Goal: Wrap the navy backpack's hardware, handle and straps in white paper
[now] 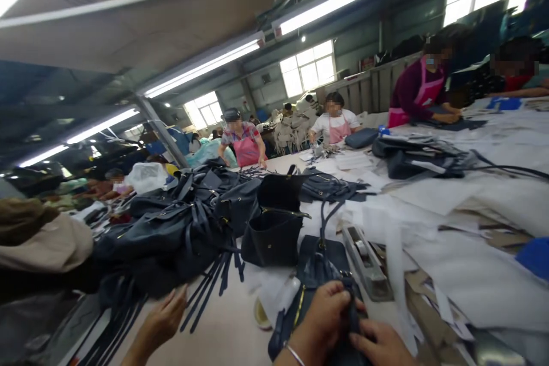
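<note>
A dark navy bag [315, 260] with a yellow zipper and a strap lies on the table in front of me. My left hand [323, 314], with a bracelet at the wrist, is closed on the bag's upper part near the strap fittings. Close beside it, my right hand [380, 343] grips the bag's right side with thumb and fingers; its lower part runs out of the picture. Just beyond stands an open black bag [274, 237] with its flap raised. A tape dispenser [369, 266] sits to the right of the bag I hold.
A co-worker's hand [167, 317] reaches in at the left, near a large heap of navy bags [158, 240] with dangling straps. White foam sheets [484, 257] and paper scraps cover the right side. A roll of tape [261, 314] lies nearby. Several people work across the table.
</note>
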`<control>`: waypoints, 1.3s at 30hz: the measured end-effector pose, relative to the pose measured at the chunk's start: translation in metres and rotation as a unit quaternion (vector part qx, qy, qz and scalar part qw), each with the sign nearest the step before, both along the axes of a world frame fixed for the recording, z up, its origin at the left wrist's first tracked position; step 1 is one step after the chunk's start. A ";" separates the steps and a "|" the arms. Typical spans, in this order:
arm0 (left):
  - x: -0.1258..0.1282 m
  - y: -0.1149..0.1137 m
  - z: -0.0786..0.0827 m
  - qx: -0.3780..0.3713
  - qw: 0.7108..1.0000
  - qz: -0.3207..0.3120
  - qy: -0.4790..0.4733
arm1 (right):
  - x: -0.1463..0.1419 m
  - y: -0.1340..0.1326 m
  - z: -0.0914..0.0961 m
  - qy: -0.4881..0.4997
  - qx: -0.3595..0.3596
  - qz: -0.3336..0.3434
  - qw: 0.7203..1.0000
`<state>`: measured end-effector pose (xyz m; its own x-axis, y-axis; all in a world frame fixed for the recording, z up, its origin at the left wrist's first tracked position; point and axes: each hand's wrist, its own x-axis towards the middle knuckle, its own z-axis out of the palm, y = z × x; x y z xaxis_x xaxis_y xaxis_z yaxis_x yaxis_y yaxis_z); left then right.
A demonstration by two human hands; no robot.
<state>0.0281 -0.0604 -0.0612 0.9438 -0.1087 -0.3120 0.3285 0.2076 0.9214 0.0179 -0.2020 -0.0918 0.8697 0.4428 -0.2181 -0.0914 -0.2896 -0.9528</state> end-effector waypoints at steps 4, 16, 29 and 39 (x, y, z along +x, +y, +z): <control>0.000 0.004 0.009 0.067 0.996 0.058 -0.029 | -0.006 0.017 0.007 -0.004 0.034 -0.010 0.999; 0.004 -0.012 0.001 -0.011 0.999 0.046 -0.023 | 0.026 -0.027 0.003 0.023 0.154 -0.083 0.984; 0.007 -0.013 0.011 0.188 0.979 -0.044 -0.063 | 0.076 -0.004 0.020 0.099 0.210 -0.145 0.962; 0.017 -0.014 0.009 0.105 0.994 -0.033 -0.024 | 0.080 -0.005 0.032 -0.019 0.149 -0.195 0.969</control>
